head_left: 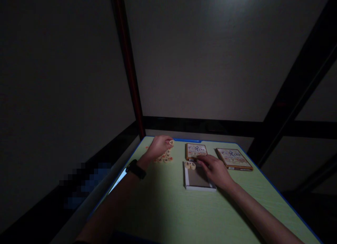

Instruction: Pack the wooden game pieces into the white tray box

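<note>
Between the fingertips of my left hand [159,146] is a round Chinese chess piece [171,142], raised with its face showing. Several more chess pieces [165,160], with red and dark characters, lie on the table below that hand, which covers some of them. My right hand [217,170] reaches over a shallow white-edged box tray [198,177]. Its thumb and fingers come close together at the tray's far side, and whatever is between them is hidden. Two chess pieces [190,165] sit side by side in the tray's far left corner, just left of my right fingertips.
Behind the tray lies a printed Chinese chess box lid [196,150]; a larger printed box [234,157] is to the right. The green table [168,205] has a blue edge. A bright flat object [118,180] shows at the left edge. Walls stand behind and left.
</note>
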The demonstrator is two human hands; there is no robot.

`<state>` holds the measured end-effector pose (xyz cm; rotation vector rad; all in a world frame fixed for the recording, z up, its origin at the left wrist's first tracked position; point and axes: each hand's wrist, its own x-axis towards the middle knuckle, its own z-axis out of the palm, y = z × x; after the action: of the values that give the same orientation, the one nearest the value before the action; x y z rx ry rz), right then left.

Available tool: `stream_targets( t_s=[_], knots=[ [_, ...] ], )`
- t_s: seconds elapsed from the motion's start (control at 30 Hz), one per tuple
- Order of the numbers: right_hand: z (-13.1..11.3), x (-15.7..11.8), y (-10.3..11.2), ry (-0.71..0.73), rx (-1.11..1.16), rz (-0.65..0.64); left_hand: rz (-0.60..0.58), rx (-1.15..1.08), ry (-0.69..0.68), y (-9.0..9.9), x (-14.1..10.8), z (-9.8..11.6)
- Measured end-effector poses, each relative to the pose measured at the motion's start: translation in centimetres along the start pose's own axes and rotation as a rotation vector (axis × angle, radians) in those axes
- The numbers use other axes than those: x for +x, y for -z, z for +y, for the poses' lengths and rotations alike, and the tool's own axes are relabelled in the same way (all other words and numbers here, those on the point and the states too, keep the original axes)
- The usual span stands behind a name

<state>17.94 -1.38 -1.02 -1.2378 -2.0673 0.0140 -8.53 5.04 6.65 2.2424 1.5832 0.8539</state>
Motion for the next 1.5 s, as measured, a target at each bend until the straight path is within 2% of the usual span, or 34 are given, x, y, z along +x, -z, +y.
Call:
stream_targets(
  t_s=[0.13,0.27,0.47,0.73,1.1,1.23,1.33,1.4,1.47,1.5],
  knots=[
    [-1.1,-0.2,-0.1,0.091,0.063,0.062,-0.057,-0.301,-0.046,-2.8,-1.5,2.6],
    [-2.0,-0.4,-0.1,0.177,0.074,0.07,-0.088,-0.449,-0.066,-5.1,-3.3,4.5],
    [-1.6,-0.5,0.0,0.307,0.021,0.079,-0.178,-0.638,0.028,-7.3,-4.4,4.4],
    [-0.9,-0.7,-0.4,0.316,0.016,0.097,-0.218,-0.821,0.078,-8.5,-4.6,3.4],
    [-1.2,-0.7,-0.6,0.296,0.056,0.165,-0.24,-0.895,0.083,-8.9,-4.5,3.0],
    [-1.6,-0.6,-0.2,0.306,0.07,0.157,-0.257,-0.847,0.064,-8.5,-4.7,3.4],
    [-1.8,-0.6,0.2,0.256,0.081,0.14,-0.294,-0.694,0.007,-6.7,-3.6,3.0],
    [-1.8,-0.5,0.4,0.196,0.085,0.141,-0.229,-0.45,-0.021,-4.7,-1.9,1.7],
    [-1.7,-0.4,0.5,0.136,0.102,0.141,-0.092,-0.078,0.006,-2.4,0.2,-0.4],
    [-1.7,-0.4,0.5,0.11,0.12,0.141,-0.063,0.131,0.044,-1.3,1.3,-1.7]
  ],
)
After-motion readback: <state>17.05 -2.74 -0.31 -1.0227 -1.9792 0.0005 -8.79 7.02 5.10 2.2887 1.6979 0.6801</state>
